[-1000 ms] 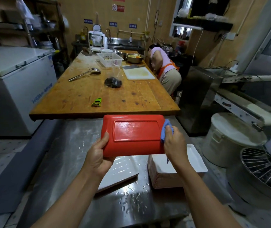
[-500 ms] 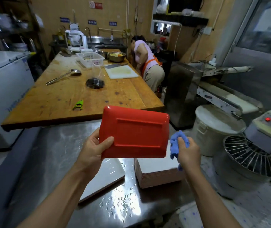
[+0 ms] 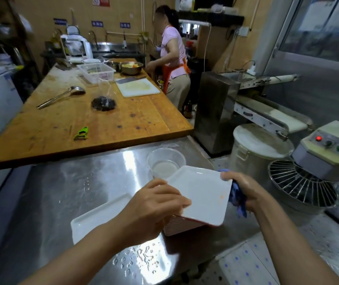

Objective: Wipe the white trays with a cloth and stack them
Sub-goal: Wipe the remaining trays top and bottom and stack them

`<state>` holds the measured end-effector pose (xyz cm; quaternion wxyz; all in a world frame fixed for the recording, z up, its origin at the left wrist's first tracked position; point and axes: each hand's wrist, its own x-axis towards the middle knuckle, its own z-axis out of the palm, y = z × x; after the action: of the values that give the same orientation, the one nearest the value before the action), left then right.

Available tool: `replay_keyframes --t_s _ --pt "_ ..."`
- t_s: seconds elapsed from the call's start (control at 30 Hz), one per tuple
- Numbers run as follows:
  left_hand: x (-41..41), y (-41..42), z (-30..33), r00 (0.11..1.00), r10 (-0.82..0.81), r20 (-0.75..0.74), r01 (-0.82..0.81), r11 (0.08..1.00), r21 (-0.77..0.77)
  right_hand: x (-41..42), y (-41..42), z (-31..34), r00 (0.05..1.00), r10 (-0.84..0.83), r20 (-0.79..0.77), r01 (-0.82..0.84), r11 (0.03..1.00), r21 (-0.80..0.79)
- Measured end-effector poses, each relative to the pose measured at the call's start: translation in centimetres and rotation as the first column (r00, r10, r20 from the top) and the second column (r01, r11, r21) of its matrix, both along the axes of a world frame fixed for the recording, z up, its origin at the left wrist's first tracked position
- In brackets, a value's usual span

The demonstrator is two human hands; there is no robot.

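A tray (image 3: pixel 202 194), white inside and red underneath, is held white side up between both hands, just above the stack of trays (image 3: pixel 180 226). My left hand (image 3: pixel 156 204) grips its near left edge. My right hand (image 3: pixel 244 190) holds its right edge and also clutches a blue cloth (image 3: pixel 239 199) bunched below the thumb. Another white tray (image 3: pixel 98 217) lies flat on the wet steel counter (image 3: pixel 61 182) to the left of the stack.
A clear plastic bowl (image 3: pixel 165 162) with some liquid stands just behind the held tray. Beyond is a wooden table (image 3: pixel 94 120) with a green peeler (image 3: pixel 81 133), ladle and cutting board. A person (image 3: pixel 173 56) stands at its far right. A mixer (image 3: pixel 316 161) and lidded pot (image 3: pixel 261 147) are on the right.
The tray was held up with its red underside facing me; it has been turned white side up and lowered over the stack. My right hand, with the cloth, has taken its right edge.
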<state>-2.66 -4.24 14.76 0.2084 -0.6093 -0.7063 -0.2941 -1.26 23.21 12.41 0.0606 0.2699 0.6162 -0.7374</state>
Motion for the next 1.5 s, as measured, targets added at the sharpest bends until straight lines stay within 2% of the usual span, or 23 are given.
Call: replay_keyframes --t_s 0.07,0.17,0.23,0.37,0.5,0.67,0.9,1.0,1.1,1.17,1.23,1.33,1.43,1.5 --pt "-0.6 0.4 -0.7 0.998 0.032 -0.054 -0.032 0.999 -0.01 0.4 1.0 -0.2 0.999 -0.035 0.005 0.034 0.999 0.039" --pt "-2.0 0.8 -1.6 0.971 0.232 -0.065 -0.229 0.972 0.044 0.7 1.9 -0.9 0.988 -0.152 -0.036 0.153 0.988 0.033" --pt "-3.0 1.1 -2.3 0.935 0.355 -0.006 -0.354 0.935 0.027 0.9 2.3 -1.6 0.977 -0.204 -0.068 0.206 0.978 0.021" --pt "-4.3 1.9 -4.8 0.83 0.523 0.195 -0.508 0.853 -0.122 1.4 2.2 -3.4 0.976 -0.203 -0.084 0.209 0.975 0.076" --pt "-5.7 2.1 -7.7 0.801 0.538 0.262 -0.506 0.843 -0.183 1.5 1.7 -5.3 0.973 -0.226 -0.053 0.232 0.947 0.22" --pt "-7.2 2.2 -9.8 0.773 0.563 0.292 -0.506 0.825 -0.25 0.7 1.4 -7.6 0.969 -0.245 0.017 0.21 0.862 0.462" --pt "-8.0 2.0 -11.7 0.775 0.571 0.27 -0.492 0.814 -0.308 0.2 1.1 -8.8 0.957 -0.291 0.01 0.222 0.752 0.621" --pt "-8.2 2.0 -12.3 0.773 0.572 0.273 -0.492 0.813 -0.311 0.3 1.0 -8.5 0.954 -0.297 0.047 0.175 0.676 0.716" --pt "-8.3 2.0 -12.5 0.769 0.573 0.283 -0.493 0.813 -0.309 0.8 0.9 -7.5 0.943 -0.328 0.05 0.14 0.531 0.836" --pt "-8.2 1.9 -12.6 0.77 0.567 0.292 -0.484 0.818 -0.31 1.1 0.8 -6.3 0.941 -0.337 0.02 0.152 0.477 0.866" --pt "-8.1 2.1 -12.8 0.766 0.571 0.295 -0.479 0.813 -0.329 1.0 0.6 -5.2 0.947 -0.32 -0.004 0.17 0.492 0.854" --pt "-7.9 2.1 -13.0 0.697 0.62 0.361 -0.505 0.781 -0.367 0.6 -0.4 -3.9 0.96 -0.278 -0.023 0.17 0.518 0.838" --pt "-7.2 1.0 -13.4 0.752 0.615 0.235 -0.495 0.763 -0.415 -0.1 -2.2 -3.3 0.974 -0.22 -0.048 0.166 0.558 0.813" --pt "-6.6 -0.5 -13.3 0.691 0.666 0.279 -0.552 0.737 -0.391 -0.6 -3.6 -3.4 0.979 -0.192 -0.066 0.169 0.591 0.788"
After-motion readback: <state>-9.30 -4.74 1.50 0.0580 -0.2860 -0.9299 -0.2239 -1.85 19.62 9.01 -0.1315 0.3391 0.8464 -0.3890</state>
